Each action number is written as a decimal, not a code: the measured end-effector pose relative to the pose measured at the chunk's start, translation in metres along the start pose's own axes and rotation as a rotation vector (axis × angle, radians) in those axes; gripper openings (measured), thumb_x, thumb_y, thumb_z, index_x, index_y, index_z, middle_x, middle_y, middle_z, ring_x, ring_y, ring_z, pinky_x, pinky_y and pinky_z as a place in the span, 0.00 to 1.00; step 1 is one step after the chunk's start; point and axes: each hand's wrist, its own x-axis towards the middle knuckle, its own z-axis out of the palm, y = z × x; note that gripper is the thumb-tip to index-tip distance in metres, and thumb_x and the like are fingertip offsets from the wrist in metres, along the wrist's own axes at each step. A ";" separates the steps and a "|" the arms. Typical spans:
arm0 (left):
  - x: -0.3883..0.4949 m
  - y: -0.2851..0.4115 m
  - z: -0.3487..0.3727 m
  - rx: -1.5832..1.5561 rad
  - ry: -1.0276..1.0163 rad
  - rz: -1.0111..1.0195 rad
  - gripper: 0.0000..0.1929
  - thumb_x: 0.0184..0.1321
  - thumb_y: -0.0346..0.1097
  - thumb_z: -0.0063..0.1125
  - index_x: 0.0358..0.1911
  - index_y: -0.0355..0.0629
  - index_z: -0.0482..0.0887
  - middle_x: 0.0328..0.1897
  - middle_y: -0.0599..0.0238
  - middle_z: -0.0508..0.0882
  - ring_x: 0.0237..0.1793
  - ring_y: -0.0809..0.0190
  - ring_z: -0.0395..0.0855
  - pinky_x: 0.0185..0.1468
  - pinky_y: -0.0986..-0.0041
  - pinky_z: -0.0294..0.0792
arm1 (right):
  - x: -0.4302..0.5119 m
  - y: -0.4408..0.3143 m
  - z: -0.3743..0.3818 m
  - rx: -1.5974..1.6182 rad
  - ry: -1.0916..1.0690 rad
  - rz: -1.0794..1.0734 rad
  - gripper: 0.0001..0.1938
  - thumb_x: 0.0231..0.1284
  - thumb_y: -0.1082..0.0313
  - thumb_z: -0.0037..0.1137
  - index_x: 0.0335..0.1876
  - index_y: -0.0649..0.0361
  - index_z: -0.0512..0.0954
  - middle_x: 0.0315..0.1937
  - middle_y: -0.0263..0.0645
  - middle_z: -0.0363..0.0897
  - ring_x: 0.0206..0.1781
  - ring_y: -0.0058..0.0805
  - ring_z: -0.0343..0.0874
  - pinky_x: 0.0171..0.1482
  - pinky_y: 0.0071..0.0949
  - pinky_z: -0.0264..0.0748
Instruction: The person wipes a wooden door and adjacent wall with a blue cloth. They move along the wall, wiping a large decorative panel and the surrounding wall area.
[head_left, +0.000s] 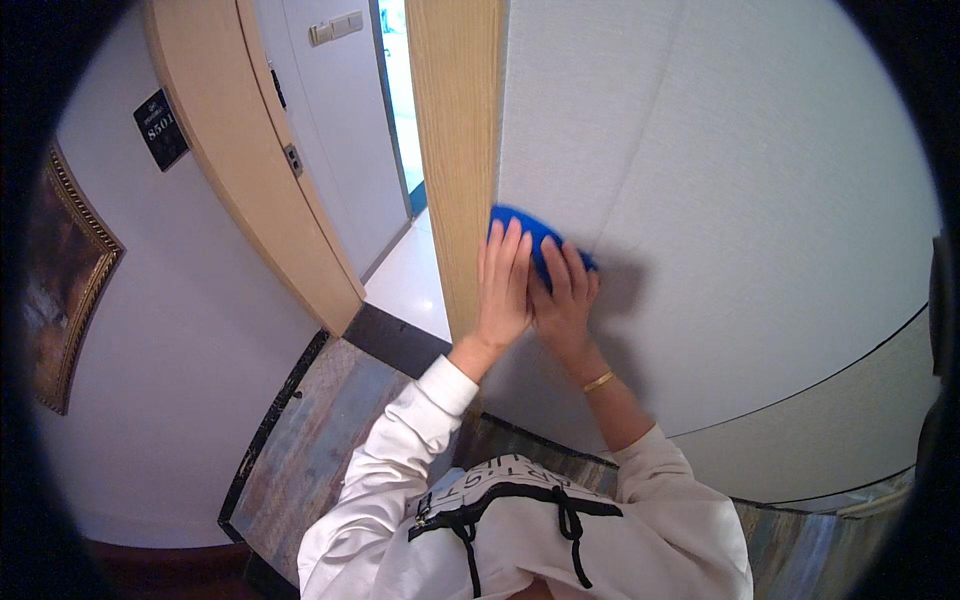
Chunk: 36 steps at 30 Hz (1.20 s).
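Note:
A blue cloth (531, 220), or something like it, lies against the grey wall panel (720, 187) beside the light wood door frame (457, 150). My left hand (504, 281) rests over its left part, fingers pointing upward along the frame's edge. On its right part is my right hand (566, 292), with a gold bracelet (598, 381) at the wrist. The two hands touch or nearly touch at the thumbs. My palms and fingers hide much of the cloth. A shadow falls on the panel to the right of my hands.
To the left is an open doorway with a pale tiled floor (409, 285) and a dark threshold (397, 337). A white door (330, 135) stands inside. A dark sign (162, 129) bearing writing and a gilt-framed picture (90, 262) hang on the left wall. Wood-look flooring (322, 435) lies below.

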 end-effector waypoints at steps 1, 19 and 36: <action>0.010 -0.001 -0.003 -0.037 0.069 0.100 0.27 0.55 0.27 0.47 0.61 0.40 0.59 0.67 0.54 0.57 0.67 0.45 0.51 0.66 0.51 0.44 | 0.008 0.003 0.001 0.005 0.120 -0.025 0.14 0.50 0.62 0.50 0.44 0.46 0.76 0.60 0.32 0.64 0.60 0.32 0.62 0.51 0.36 0.57; -0.029 -0.007 -0.027 -0.077 0.208 -0.163 0.24 0.62 0.32 0.37 0.62 0.35 0.56 0.69 0.48 0.50 0.69 0.44 0.43 0.69 0.56 0.39 | 0.017 -0.047 0.006 0.060 -0.064 -0.269 0.13 0.50 0.61 0.49 0.42 0.48 0.76 0.57 0.31 0.67 0.57 0.26 0.65 0.51 0.32 0.58; -0.013 -0.029 -0.030 -0.176 0.208 -0.164 0.28 0.59 0.30 0.41 0.65 0.45 0.51 0.70 0.49 0.46 0.69 0.39 0.40 0.67 0.50 0.39 | 0.020 -0.039 0.024 0.091 0.022 -0.223 0.14 0.55 0.60 0.47 0.47 0.40 0.75 0.59 0.30 0.65 0.60 0.28 0.62 0.58 0.34 0.53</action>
